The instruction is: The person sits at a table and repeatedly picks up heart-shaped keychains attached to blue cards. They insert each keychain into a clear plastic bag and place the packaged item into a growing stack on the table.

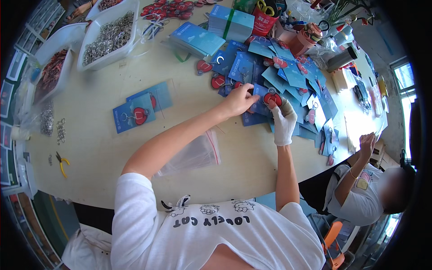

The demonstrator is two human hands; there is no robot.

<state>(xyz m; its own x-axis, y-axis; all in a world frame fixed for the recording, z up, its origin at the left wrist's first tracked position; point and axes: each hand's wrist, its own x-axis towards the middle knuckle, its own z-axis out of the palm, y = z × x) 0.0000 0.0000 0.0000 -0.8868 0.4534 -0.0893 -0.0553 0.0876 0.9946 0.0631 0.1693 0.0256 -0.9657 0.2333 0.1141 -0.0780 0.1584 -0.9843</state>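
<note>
My left hand (240,100), bare, is closed in a pinch at the left edge of a blue card. My right hand (284,120) wears a white glove with bare fingertips, and grips the same card from the right. A red keychain charm (272,97) lies on this card under my right fingers. Just beyond and to the right spreads a heap of blue cards (292,74) with red charms. To the left on the table, two carded keychains (134,115) overlap. A stack of clear plastic bags (191,155) lies below my left forearm.
Tubs of metal rings (108,42) and red pieces (53,72) stand at far left. Yellow-handled pliers (63,164) lie at near left. A banded card stack (231,23) and a red scissors holder (263,20) stand at the back. Another person (360,191) sits at right.
</note>
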